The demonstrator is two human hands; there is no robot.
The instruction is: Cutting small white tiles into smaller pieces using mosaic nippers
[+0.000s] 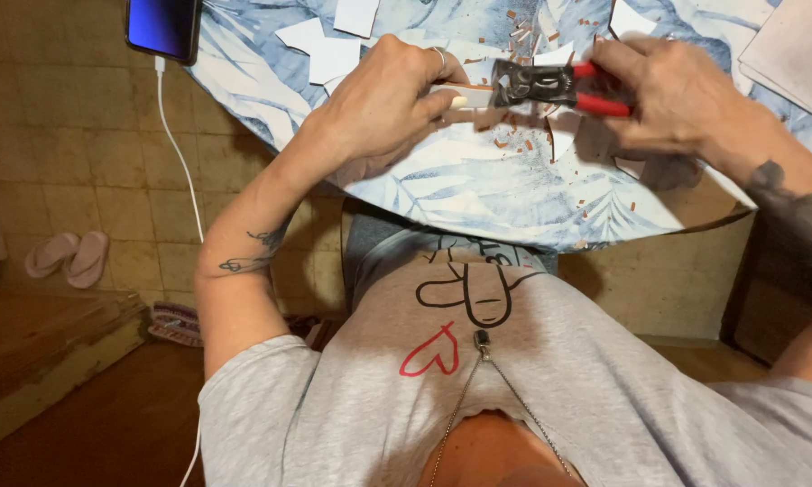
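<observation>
Left hand [383, 99]: grip closed on a narrow pale strip [456, 95], pinched between thumb and fingers.
Right hand [672, 90]: grip closed around the red handles of the pliers [550, 86].
Pliers: dark head meets the strip's end, between both grips.
Tabletop [478, 194]: leaf-patterned blue cloth; near edge lies just below the grips.
Litter: brown chips [514, 142] under the pliers; white paper pieces [329, 50] beyond the left grip.
Phone [162, 27]: at the far left edge, well apart.

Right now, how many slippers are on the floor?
2: a pink slipper and a second slipper lie side by side on the tiled floor, left of the left arm. Others may be hidden.
</observation>
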